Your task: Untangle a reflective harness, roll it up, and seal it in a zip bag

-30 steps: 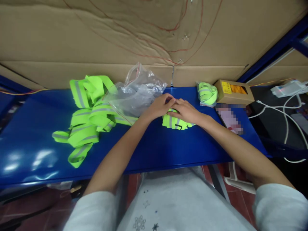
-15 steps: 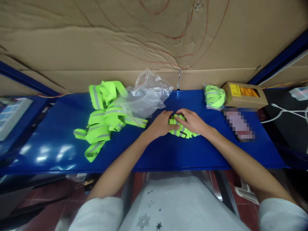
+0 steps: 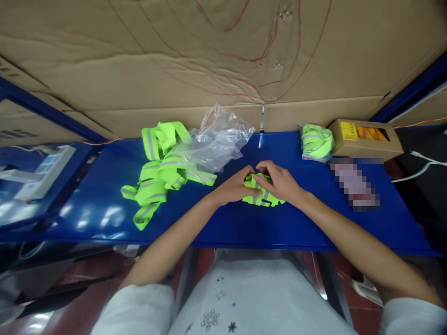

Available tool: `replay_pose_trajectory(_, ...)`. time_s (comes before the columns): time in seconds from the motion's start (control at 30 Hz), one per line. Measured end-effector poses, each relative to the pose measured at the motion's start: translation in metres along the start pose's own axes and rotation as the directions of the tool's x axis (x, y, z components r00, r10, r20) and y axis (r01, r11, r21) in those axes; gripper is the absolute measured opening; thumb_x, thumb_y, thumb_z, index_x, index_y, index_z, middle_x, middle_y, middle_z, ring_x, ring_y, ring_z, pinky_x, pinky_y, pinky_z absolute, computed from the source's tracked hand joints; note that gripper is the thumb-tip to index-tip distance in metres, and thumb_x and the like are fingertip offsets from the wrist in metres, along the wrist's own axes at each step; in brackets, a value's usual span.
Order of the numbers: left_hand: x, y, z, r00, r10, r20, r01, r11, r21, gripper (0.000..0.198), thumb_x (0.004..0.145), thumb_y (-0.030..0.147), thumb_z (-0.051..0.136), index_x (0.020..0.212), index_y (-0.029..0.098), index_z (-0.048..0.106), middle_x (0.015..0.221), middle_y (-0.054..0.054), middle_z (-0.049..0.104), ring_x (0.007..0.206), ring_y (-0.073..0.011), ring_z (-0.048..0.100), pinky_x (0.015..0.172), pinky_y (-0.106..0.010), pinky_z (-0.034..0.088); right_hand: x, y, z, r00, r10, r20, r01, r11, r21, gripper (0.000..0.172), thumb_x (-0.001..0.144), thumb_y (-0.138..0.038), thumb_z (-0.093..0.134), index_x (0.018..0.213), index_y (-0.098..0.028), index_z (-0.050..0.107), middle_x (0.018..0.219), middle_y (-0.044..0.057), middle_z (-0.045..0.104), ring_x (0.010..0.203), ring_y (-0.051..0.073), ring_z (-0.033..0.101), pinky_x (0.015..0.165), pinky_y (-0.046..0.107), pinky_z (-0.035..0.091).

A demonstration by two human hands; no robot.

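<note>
Head view: a folded bundle of neon reflective strap point(image 3: 260, 197) is held on the blue counter point(image 3: 87, 214), just right of its middle. The left hand point(image 3: 234, 187) is closed against the bundle's left edge, and the right hand point(image 3: 279, 180) is curled over its top, fingers pinching the folds. If pressure is eased, the springy folds could likely pop open. The nearby loose straps point(image 3: 157, 172) and plastic bag point(image 3: 220, 139) could be snagged.

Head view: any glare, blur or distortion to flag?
Head view: white glare patches on the glossy blue table at left; straight edges bow from wide-angle distortion; a pixelated block hides something at right; both hands, left hand and right hand, and the folded green strap read fairly sharp.
</note>
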State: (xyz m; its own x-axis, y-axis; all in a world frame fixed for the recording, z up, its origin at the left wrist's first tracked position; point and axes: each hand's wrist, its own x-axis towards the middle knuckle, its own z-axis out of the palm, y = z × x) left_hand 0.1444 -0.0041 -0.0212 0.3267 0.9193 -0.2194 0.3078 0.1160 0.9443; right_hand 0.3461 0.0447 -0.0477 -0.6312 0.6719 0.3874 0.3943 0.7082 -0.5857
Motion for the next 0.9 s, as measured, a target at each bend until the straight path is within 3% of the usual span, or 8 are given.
replay_pose_trajectory(0.13,-0.006,-0.001,0.009,0.997,0.001,-0.075,-0.015,0.982,-0.188,0.043,0.073,0.036,0.082,0.090,0.022,0.046,0.087,0.005,0.048,0.082,-0.0125,0.047,0.074,-0.024,0.039,0.001,-0.001,0.003,0.996,0.002,-0.091,-0.003,1.000,-0.014,0.032,0.101,-0.049,0.056,0.116,-0.021,0.057,0.094,0.006,0.070,0.085,0.020,0.066,0.080,0.033,0.048)
replay_pose_trajectory(0.3,-0.006,-0.006,0.013,0.996,0.011,-0.083,-0.027,0.981,-0.194,0.045,0.076,0.040,0.083,0.090,0.022,0.045,0.087,0.005,0.047,0.081,-0.0120,0.046,0.072,-0.024,0.039,0.003,-0.006,0.004,0.987,0.042,-0.153,-0.039,0.999,0.021,0.029,0.097,-0.046,0.063,0.111,-0.021,0.059,0.091,0.005,0.069,0.087,0.021,0.066,0.088,0.037,0.050)
replay_pose_trajectory(0.37,-0.005,-0.010,0.013,0.995,0.017,-0.098,-0.037,0.977,-0.210,0.047,0.076,0.040,0.084,0.090,0.022,0.044,0.086,0.005,0.048,0.079,-0.0116,0.047,0.070,-0.024,0.039,0.005,-0.010,0.002,0.988,0.082,-0.130,-0.071,0.993,0.090,0.032,0.095,-0.046,0.066,0.113,-0.021,0.060,0.098,0.006,0.069,0.091,0.021,0.066,0.087,0.036,0.051)
replay_pose_trajectory(0.47,-0.004,-0.017,0.012,0.995,0.013,-0.102,-0.043,0.955,-0.293,0.050,0.074,0.040,0.086,0.090,0.022,0.042,0.084,0.006,0.049,0.076,-0.0107,0.048,0.069,-0.023,0.040,0.008,-0.015,-0.008,0.989,0.148,-0.006,-0.142,0.961,0.236,0.042,0.089,-0.051,0.075,0.118,-0.022,0.063,0.112,0.008,0.068,0.096,0.020,0.067,0.085,0.034,0.053)
replay_pose_trajectory(0.6,-0.006,-0.019,0.001,0.994,-0.021,-0.104,-0.023,0.911,-0.411,0.055,0.069,0.038,0.090,0.090,0.023,0.042,0.077,0.007,0.050,0.068,-0.0091,0.047,0.062,-0.022,0.038,0.009,-0.014,-0.031,0.942,0.240,0.233,-0.329,0.792,0.514,0.057,0.087,-0.052,0.078,0.134,-0.027,0.058,0.145,0.010,0.059,0.116,0.022,0.068,0.095,0.036,0.056)
replay_pose_trajectory(0.73,-0.007,-0.015,-0.015,0.986,-0.031,-0.165,-0.061,0.849,-0.525,0.056,0.068,0.036,0.091,0.090,0.024,0.042,0.079,0.007,0.053,0.067,-0.0088,0.049,0.061,-0.023,0.043,0.006,-0.007,-0.046,0.859,0.277,0.431,-0.506,0.588,0.631,0.076,0.085,-0.050,0.081,0.151,-0.033,0.049,0.163,0.010,0.046,0.145,0.028,0.051,0.109,0.042,0.052)
replay_pose_trajectory(0.8,-0.008,-0.015,-0.020,0.985,-0.018,-0.172,-0.080,0.835,-0.544,0.056,0.068,0.035,0.092,0.091,0.024,0.042,0.081,0.006,0.054,0.068,-0.0090,0.051,0.061,-0.023,0.045,0.004,-0.007,-0.042,0.828,0.301,0.473,-0.559,0.508,0.655,0.080,0.082,-0.050,0.084,0.153,-0.032,0.051,0.159,0.010,0.052,0.144,0.029,0.052,0.109,0.042,0.053)
replay_pose_trajectory(0.9,-0.007,-0.018,-0.017,0.986,-0.008,-0.164,-0.086,0.827,-0.556,0.057,0.069,0.035,0.092,0.094,0.025,0.042,0.083,0.006,0.057,0.070,-0.0095,0.053,0.063,-0.023,0.046,-0.001,-0.009,-0.025,0.806,0.351,0.477,-0.590,0.409,0.696,0.084,0.076,-0.053,0.088,0.150,-0.030,0.056,0.149,0.009,0.062,0.129,0.028,0.064,0.102,0.041,0.057)
